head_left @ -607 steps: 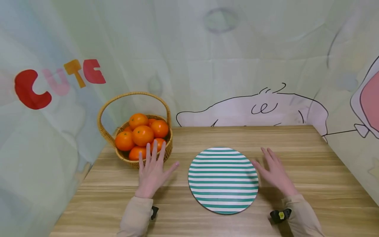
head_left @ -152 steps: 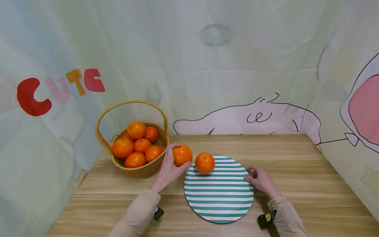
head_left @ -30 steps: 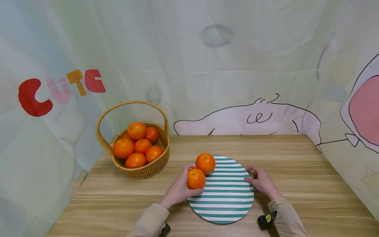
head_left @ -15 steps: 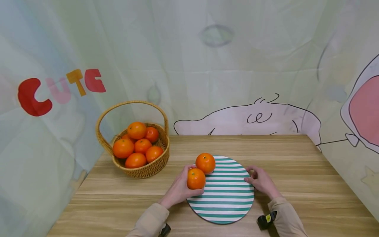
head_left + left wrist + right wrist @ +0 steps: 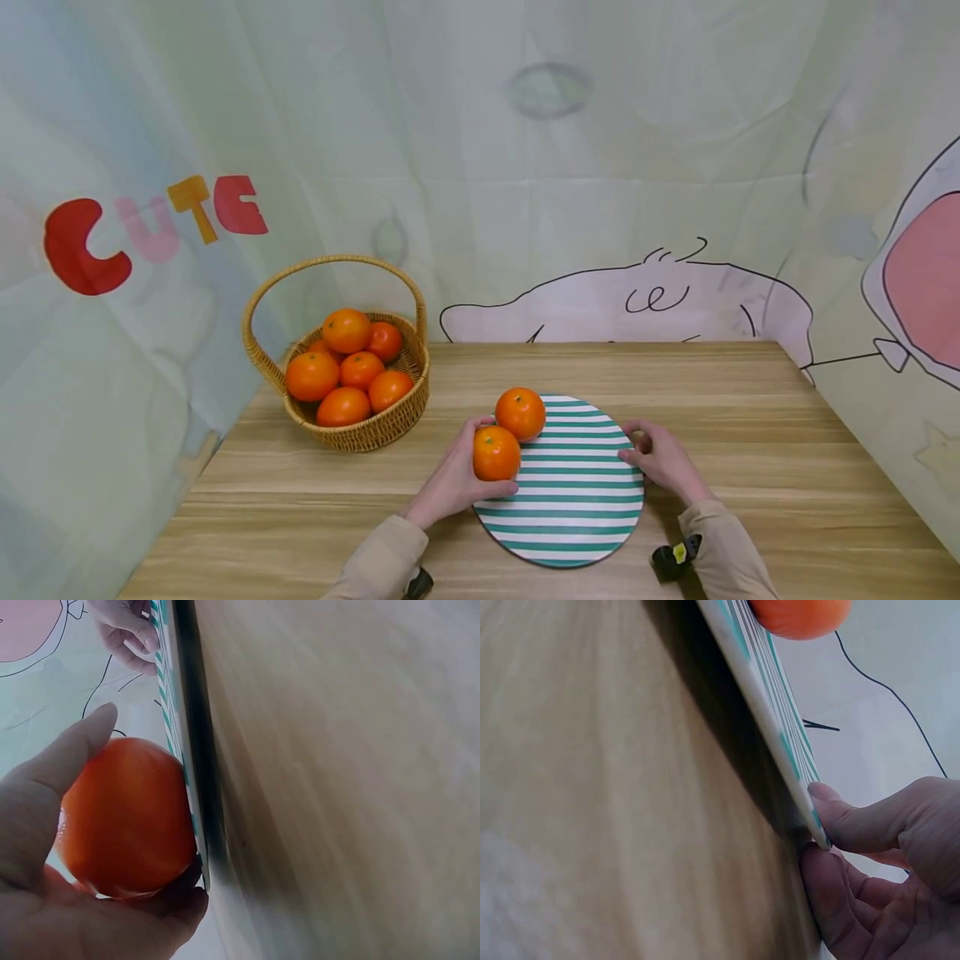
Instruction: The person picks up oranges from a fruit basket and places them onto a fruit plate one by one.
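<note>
An orange (image 5: 496, 454) sits at the left edge of a round plate (image 5: 577, 500) with green and white stripes. My left hand (image 5: 453, 479) is curled round this orange; in the left wrist view the thumb (image 5: 79, 742) lies along one side and the fingers pass beneath, partly hidden. Just behind it a second orange (image 5: 521, 413) stands on the plate, touching or nearly touching the first. My right hand (image 5: 662, 457) pinches the plate's right rim. In the right wrist view its thumb (image 5: 862, 825) is on top and a finger (image 5: 829, 889) is under the edge.
A wicker basket (image 5: 386, 429) with a tall handle holds several oranges (image 5: 312, 376) at the back left of the wooden table (image 5: 712, 375). Printed cloth (image 5: 480, 125) hangs behind the table and along its sides.
Over the longer span, two oranges moved from the basket onto the plate, and my right hand took its rim. In the last second almost nothing moved.
</note>
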